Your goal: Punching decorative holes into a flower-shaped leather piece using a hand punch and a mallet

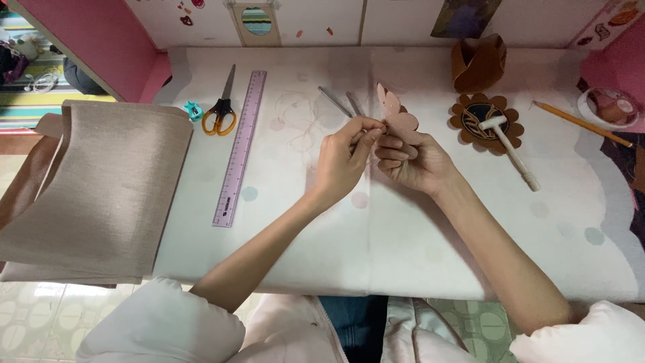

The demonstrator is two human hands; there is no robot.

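My right hand (413, 160) holds a pale pink scalloped leather piece (396, 115) upright above the middle of the white table (416, 235). My left hand (344, 158) pinches at the left edge of that piece with thumb and forefinger; whatever sits between those fingertips is too small to tell. A thin thread (302, 124) lies looped on the table just left of my hands. Two slim metal tools (341, 102) lie behind my left hand.
Orange-handled scissors (220, 111), a purple ruler (240, 148) and a small teal object (193, 110) lie at the left. Beige fabric (94, 191) hangs over the left edge. At the right are a white mallet (512, 149) on a brown flower-shaped pad (463, 124), a brown leather piece (478, 62), a pencil (581, 124) and a tape roll (608, 107).
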